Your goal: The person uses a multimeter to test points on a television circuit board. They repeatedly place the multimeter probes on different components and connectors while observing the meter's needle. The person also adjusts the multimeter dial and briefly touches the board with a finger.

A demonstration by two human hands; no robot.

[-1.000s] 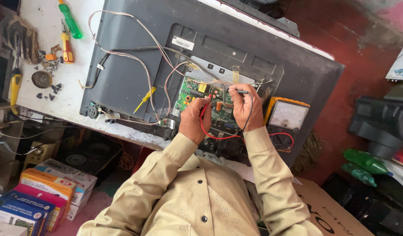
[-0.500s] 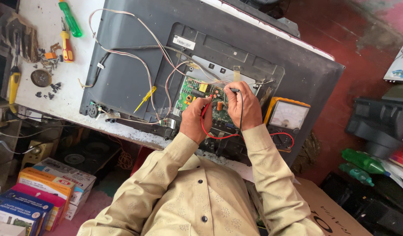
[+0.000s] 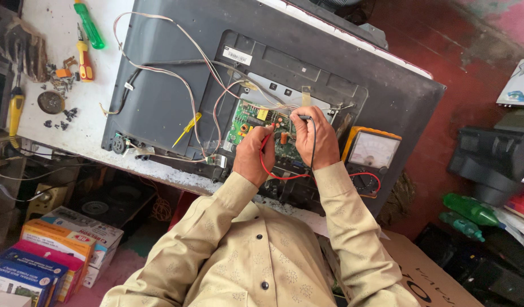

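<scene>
Left hand [image 3: 253,156] is pinched around a thin red probe [image 3: 266,138], tip down on the green circuit board [image 3: 256,126]; its red lead [image 3: 273,173] loops below the wrist. Right hand [image 3: 314,137] grips the black probe [image 3: 302,119] the same way, fingers curled, tip on the upper edge of the same board, with the black lead [image 3: 313,142] running down over the back of the hand. The board sits in the open recess of a flat grey TV back panel [image 3: 159,85] (matte plastic, lying face down on the tabletop [image 3: 46,131]). Thin white and pink wire bundles [image 3: 176,74] arc from the panel's left side into the board. A small yellow-handled screwdriver [image 3: 187,128] lies on the panel just left of the board. Just right of the right hand sits an analog multimeter [image 3: 371,162], orange case, pale dial face, on the panel's right end. Farther left on the white tabletop: a green-handled screwdriver [image 3: 89,25], a red-and-yellow one [image 3: 83,55], loose screws [image 3: 60,85], a round metal part [image 3: 50,102]. Both sleeves are beige patterned cloth. Coloured cardboard boxes [image 3: 46,256] stack on the floor lower left; green plastic bottles [image 3: 469,213] lie at right.
</scene>
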